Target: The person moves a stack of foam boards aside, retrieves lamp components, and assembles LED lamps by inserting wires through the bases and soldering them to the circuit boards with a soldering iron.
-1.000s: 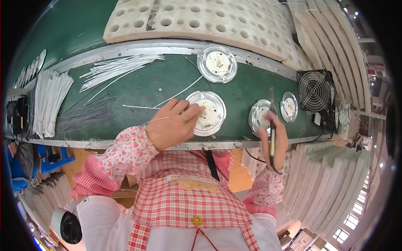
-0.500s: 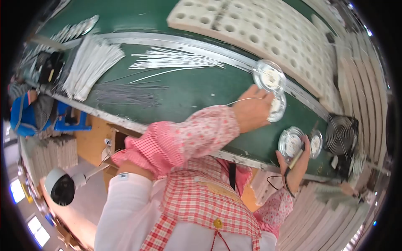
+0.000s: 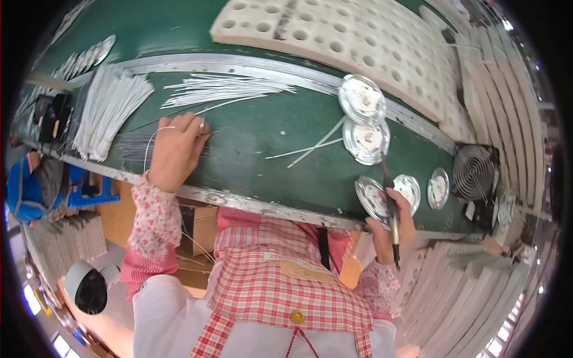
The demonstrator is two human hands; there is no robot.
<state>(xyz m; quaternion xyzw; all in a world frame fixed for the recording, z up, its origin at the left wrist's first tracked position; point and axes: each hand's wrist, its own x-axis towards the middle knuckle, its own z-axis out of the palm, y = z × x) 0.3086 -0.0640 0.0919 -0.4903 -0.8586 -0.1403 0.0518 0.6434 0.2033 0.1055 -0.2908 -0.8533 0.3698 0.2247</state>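
Observation:
My left hand (image 3: 179, 149) is over the bundle of thin grey wires (image 3: 134, 146), its fingers pinched together. A thin strand of solder wire (image 3: 147, 143) loops from it; whether the fingertips also grip a grey or white wire is hidden. My right hand (image 3: 394, 230) is closed around a soldering iron (image 3: 391, 209), its tip pointing away from me. A tilted silver disc (image 3: 371, 197) with a white centre sits against its thumb. Beyond the tip, two similar discs, a near one (image 3: 365, 143) and a far one (image 3: 362, 98), overlap. Two white wires (image 3: 307, 149) cross beside them.
White wires (image 3: 227, 89) and a thick white bundle (image 3: 110, 110) lie on the green table. A perforated foam board (image 3: 334, 36) spans the back. Two more discs, one nearer (image 3: 407, 191) and one farther (image 3: 438, 188), and a round fan (image 3: 474, 173) stand right.
My left hand has moved from the overlapping discs across to the grey wires. Two white wires now show beside those discs. The soldering iron has swung to point its tip at them. The view has shifted slightly.

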